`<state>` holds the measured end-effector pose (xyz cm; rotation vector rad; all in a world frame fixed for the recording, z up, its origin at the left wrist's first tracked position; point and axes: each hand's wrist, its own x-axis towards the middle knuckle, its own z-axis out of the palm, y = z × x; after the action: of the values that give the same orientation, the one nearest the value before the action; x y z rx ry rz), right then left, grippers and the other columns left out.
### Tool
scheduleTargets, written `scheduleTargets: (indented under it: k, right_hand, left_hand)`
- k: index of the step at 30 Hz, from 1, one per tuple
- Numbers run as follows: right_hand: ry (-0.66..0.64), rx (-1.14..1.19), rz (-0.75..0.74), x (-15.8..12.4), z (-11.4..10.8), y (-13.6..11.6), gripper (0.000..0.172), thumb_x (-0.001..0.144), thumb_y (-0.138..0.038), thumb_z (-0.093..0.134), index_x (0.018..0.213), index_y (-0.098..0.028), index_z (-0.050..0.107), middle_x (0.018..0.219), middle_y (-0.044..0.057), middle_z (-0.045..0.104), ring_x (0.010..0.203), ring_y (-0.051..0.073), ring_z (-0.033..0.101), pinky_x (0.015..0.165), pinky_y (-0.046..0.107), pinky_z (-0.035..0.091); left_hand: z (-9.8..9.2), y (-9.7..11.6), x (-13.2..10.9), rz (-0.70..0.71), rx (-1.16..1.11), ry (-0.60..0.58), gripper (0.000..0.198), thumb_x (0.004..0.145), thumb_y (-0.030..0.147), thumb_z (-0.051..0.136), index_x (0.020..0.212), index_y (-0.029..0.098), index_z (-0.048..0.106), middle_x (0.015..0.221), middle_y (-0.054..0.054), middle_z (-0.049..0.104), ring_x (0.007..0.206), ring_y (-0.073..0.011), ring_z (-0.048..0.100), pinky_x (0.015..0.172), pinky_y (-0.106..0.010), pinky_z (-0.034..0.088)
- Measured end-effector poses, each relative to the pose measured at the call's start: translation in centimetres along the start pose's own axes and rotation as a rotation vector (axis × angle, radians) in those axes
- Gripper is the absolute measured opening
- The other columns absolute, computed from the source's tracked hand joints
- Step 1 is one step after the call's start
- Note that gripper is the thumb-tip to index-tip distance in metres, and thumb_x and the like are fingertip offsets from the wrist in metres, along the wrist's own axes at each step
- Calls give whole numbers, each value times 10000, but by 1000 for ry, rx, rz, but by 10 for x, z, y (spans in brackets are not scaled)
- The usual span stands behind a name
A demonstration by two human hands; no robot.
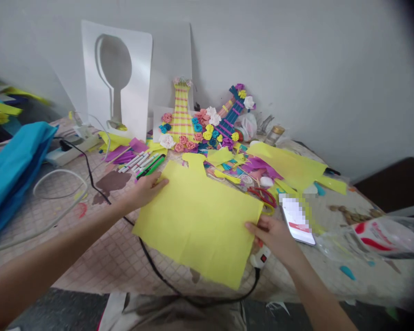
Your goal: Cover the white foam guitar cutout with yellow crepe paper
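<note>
In front of me a large sheet of yellow paper (196,216) is held tilted over the table, its lower edge toward me. My left hand (147,189) grips its upper left edge, thumb on top and other fingers mostly hidden. At the right edge my right hand (271,232) pinches the sheet between thumb and fingers. Beyond the sheet's upper edge lies a yellow cut piece (194,161); whether it is joined to the sheet, I cannot tell. A green cutter knife (152,166) lies just past my left hand, and red-handled scissors (264,195) sit beyond my right.
Against the wall stand a white cut-out board (140,78) and two flower-trimmed guitar shapes, one yellow (181,112), one blue (230,117). A phone (298,220) and plastic bag (382,236) lie right. Blue paper (19,165) is left. A black cable (152,264) loops below the sheet.
</note>
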<state>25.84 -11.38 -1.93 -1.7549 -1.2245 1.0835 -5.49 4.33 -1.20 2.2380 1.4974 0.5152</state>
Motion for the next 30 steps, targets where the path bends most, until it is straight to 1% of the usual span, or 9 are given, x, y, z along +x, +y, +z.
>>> scheduleTargets:
  k: [2,5,7,11,16,21,26,30]
  right_hand:
    - [7,-83,-12,16,-9,-4,297,687,-431,615,812,-162,613,676,37,677,507,159,578,462,268,431]
    - [66,-391,-102,41,-15,-12,259,732,-423,541,732,-171,598,630,35,669,438,141,550,453,265,407]
    - [85,-507,-152,56,-14,-18,218,722,-386,542,682,-177,588,621,32,664,457,146,556,478,267,398]
    - [116,-628,-207,76,-12,-24,177,674,-348,581,602,-187,565,611,26,642,540,167,558,513,270,362]
    - [130,-731,-220,87,-11,-22,182,682,-345,584,587,-190,572,634,29,649,570,167,558,529,264,358]
    - [129,-790,-231,96,-10,-16,162,707,-312,576,606,-188,599,658,44,661,626,182,587,553,263,377]
    - [132,-828,-218,108,-9,-10,120,697,-276,597,629,-183,628,697,63,680,654,197,609,578,275,398]
    - [125,-830,-208,115,-7,-7,81,670,-251,633,681,-172,644,738,73,694,667,188,625,579,261,414]
  left_hand:
    - [7,-5,-9,-29,19,16,296,821,441,331,664,197,384,547,40,368,512,-124,395,491,-247,251]
    - [18,-12,-19,-66,42,20,277,835,424,306,756,190,432,593,19,456,558,-145,462,515,-257,291]
    - [24,-15,-23,-99,64,25,289,843,426,290,831,182,445,617,0,498,586,-166,497,528,-268,311]
    - [34,-16,-27,-149,115,26,330,858,440,257,918,171,439,687,-52,564,667,-217,550,576,-299,350]
    - [39,-16,-28,-168,159,-12,372,872,452,218,981,162,425,778,-101,610,740,-253,587,616,-320,384]
    - [38,-11,-27,-173,206,-36,382,880,437,210,1020,151,421,814,-129,629,783,-274,600,620,-326,392]
    - [35,-6,-25,-176,272,-50,369,880,418,227,985,151,458,829,-141,640,767,-277,607,610,-333,386]
    - [34,-6,-24,-166,313,-53,363,875,425,233,941,167,480,805,-117,640,745,-258,605,600,-319,381]
